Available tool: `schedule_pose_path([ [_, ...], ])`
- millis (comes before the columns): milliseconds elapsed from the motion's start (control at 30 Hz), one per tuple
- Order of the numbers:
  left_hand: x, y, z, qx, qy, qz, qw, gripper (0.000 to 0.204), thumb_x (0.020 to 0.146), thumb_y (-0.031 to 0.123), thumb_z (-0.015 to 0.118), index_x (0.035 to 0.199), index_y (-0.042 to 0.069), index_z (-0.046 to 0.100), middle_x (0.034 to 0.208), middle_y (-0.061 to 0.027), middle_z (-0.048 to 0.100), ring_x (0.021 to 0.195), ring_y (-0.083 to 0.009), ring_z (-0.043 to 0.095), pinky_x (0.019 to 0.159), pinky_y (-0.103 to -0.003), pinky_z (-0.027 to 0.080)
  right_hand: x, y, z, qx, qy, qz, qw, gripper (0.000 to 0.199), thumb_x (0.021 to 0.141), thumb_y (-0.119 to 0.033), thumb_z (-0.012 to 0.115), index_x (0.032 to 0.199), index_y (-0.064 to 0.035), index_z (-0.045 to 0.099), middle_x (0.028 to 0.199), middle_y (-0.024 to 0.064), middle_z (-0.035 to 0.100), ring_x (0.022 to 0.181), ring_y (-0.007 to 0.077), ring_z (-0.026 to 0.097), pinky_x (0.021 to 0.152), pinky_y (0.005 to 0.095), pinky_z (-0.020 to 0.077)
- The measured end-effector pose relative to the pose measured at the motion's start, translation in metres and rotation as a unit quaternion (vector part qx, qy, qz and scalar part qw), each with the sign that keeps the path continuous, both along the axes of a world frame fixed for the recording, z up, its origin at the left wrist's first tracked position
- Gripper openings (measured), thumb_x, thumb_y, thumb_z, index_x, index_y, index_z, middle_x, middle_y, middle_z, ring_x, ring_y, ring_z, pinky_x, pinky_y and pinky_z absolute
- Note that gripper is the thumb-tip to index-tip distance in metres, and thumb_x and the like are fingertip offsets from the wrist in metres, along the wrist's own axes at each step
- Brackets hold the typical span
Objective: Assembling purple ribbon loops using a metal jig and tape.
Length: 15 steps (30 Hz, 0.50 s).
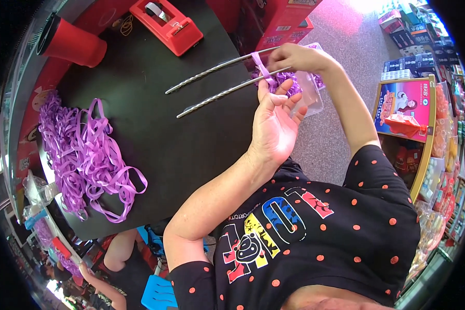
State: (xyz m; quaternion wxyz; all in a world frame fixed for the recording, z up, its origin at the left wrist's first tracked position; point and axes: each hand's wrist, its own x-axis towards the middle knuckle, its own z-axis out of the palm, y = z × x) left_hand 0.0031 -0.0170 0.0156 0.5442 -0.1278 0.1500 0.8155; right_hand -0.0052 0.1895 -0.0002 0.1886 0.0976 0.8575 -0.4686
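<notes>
Two parallel twisted metal rods [214,95] reach out over the black table, with a purple ribbon band [260,66] looped across both. My left hand [276,121] is palm up below the rods. Its fingers are apart, and one fingertip rests against the ribbon at the lower rod. My right hand [299,58] is at the rods' right ends, fingers curled inward beside the band; what they pinch is hidden. Beneath both hands is a clear plastic box [311,95] with more purple ribbon [284,82] in it.
A loose heap of purple ribbon loops [90,160] covers the left of the black table [191,150]. At the back are a red tape dispenser [173,28] and a red cup [72,44] on its side. Another person [121,263] works at lower left. Packaged goods fill the right.
</notes>
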Motion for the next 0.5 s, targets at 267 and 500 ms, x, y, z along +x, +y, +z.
schedule_pose_path([
  [267,-0.001,-0.001,0.001,-0.007,0.015,-0.008,1.0,0.063,0.077,0.012,0.056,0.135,0.023,0.032,0.119,-0.0047,0.044,0.105,-0.0217,0.044,0.093,-0.041,0.038,-0.003,-0.037,0.068,0.225,0.298,0.109,0.921,0.018,0.083,-0.007,0.06,0.1,-0.0103,0.067,0.096,0.0078,0.056,0.087,0.0229,0.06,0.075,0.0319,0.0505],
  [500,-0.003,-0.001,0.0,0.01,0.024,-0.017,1.0,0.073,0.077,0.013,0.057,0.141,0.026,0.023,0.119,-0.0042,0.044,0.106,-0.0218,0.043,0.094,-0.04,0.036,-0.011,-0.038,0.07,0.332,0.29,0.24,0.865,0.022,0.076,-0.005,0.063,0.096,-0.011,0.068,0.097,0.0073,0.056,0.093,0.0241,0.059,0.078,0.0316,0.0512],
])
